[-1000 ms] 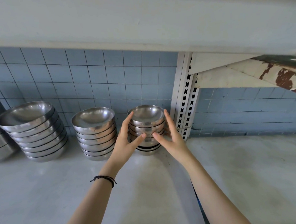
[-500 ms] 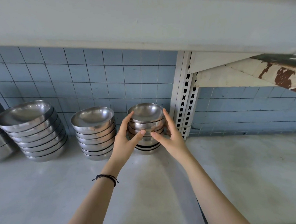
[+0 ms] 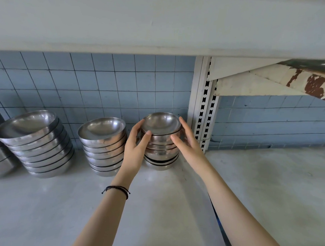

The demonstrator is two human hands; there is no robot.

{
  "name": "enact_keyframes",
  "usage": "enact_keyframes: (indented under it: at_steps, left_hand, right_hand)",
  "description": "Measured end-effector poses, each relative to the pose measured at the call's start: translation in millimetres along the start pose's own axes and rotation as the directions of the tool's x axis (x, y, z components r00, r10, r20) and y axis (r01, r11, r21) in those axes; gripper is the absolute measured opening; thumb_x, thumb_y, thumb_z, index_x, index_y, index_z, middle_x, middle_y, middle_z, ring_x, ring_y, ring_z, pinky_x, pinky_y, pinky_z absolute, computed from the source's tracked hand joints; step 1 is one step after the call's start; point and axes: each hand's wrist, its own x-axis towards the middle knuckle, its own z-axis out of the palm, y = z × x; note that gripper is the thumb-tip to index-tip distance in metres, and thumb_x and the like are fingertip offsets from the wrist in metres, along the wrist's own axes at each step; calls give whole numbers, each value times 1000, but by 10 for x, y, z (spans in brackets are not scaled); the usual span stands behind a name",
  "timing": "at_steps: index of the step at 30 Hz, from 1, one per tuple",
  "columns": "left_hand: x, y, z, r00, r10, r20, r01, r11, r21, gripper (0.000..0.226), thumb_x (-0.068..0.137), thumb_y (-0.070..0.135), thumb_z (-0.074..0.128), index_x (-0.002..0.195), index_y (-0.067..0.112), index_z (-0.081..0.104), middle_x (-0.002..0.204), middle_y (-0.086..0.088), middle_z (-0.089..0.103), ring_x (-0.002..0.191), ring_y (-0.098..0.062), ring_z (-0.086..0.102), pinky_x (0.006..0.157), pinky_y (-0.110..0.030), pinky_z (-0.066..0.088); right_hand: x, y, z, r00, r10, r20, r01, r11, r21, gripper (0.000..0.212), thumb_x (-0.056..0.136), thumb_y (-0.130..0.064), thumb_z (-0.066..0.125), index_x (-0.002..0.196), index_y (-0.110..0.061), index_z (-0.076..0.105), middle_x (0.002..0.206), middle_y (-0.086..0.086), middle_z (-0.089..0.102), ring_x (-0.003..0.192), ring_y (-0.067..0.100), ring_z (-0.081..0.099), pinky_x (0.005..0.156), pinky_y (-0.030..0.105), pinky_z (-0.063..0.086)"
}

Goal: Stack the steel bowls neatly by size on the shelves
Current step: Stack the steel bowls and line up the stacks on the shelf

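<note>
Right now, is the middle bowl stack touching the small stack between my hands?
Apart. The head view shows wall tile and the left hand between the middle bowl stack and the small stack.

Bowl stacks (image 3: pixel 103 143) abreast, on shelf (image 3: pixel 161 205) (wall (image 3: pixel 119 83) behind)
</note>
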Motion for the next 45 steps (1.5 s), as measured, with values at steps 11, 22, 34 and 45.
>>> enact_keyframes:
  at_steps: [11, 22, 34, 45]
  left_hand:
    - [9, 47, 60, 999, -23, -40, 25, 999, 48, 50, 92, 45, 57, 139, 36, 43, 140, 14, 48, 131, 0, 43, 113, -27, 34]
    - [-90, -98, -64, 988, -89, 129, 79, 994, 77, 93, 82, 43, 72, 152, 40, 12, 141, 38, 31, 130, 20, 30, 115, -21, 28]
    - [-45, -86, -168, 969, -73, 238, 37, 987, 153, 105, 73, 33, 76, 150, 40, 5, 157, 9, 26, 141, 4, 27, 115, -18, 24]
    - [-62, -374, -246, 938, -187, 291, 112, 959, 259, 132, 55, 45, 90, 148, 51, -3, 157, 20, 22, 144, 2, 21, 120, -39, 23]
  right_hand:
    - [65, -40, 9, 1000, 7, -13, -7, 998, -66, 67, 98, -43, 52, 154, -43, 16, 135, -37, 27, 127, -26, 19, 114, 21, 15]
    - [-25, -48, -39, 996, 16, 90, -9, 997, -82, 92, 86, -34, 74, 146, -60, 9, 159, -25, 17, 146, -2, 21, 120, 28, 22]
    - [-85, 31, -53, 995, 17, 102, -5, 994, -111, 109, 76, -31, 84, 141, -70, 6, 160, -26, 11, 147, 6, 23, 121, 41, 25]
    - [-97, 204, -27, 993, 46, 110, -26, 984, -176, 133, 63, -20, 90, 139, -71, -6, 160, -28, 9, 148, 3, 19, 122, 45, 24]
